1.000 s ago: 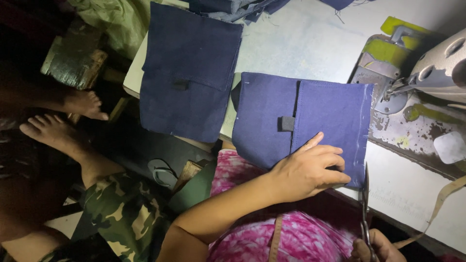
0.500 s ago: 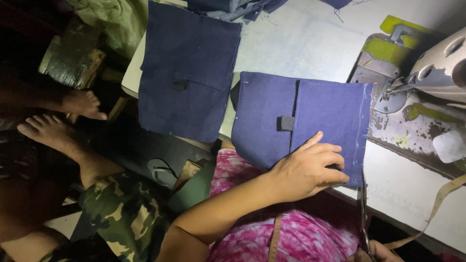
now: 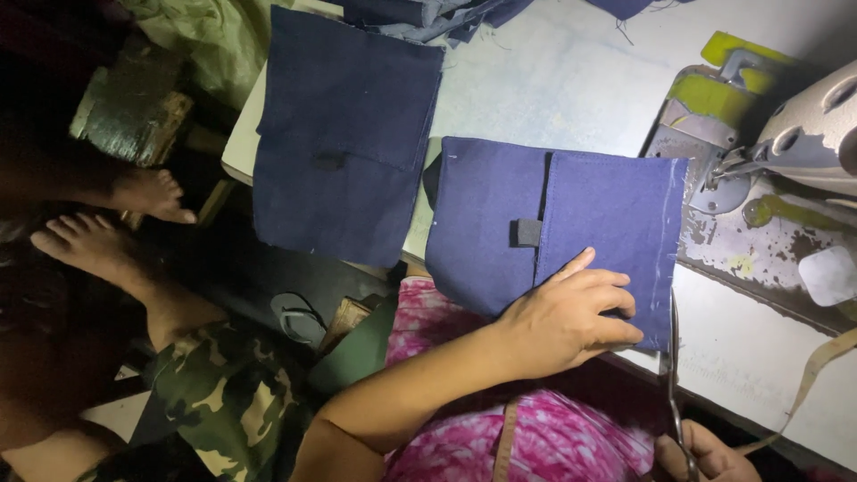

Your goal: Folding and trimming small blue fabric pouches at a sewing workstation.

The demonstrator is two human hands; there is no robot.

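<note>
Head view: sewing table (image 3: 571, 80)
Left hand (image 3: 567, 312): spread flat on navy fabric piece (image 3: 553, 223)
Right hand (image 3: 705, 455): grip pinching scissors (image 3: 672, 375) at the fabric edge

Navy cloth (image 3: 500, 223), folded flap with black tab, flat at desk (image 3: 553, 89) near edge; scissors (image 3: 676, 393) upright beside it.

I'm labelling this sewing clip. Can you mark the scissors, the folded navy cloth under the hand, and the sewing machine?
scissors (image 3: 671, 370): head view, on the blades.
folded navy cloth (image 3: 482, 214): head view, on its left panel.
sewing machine (image 3: 817, 129): head view, on the grey head.
</note>
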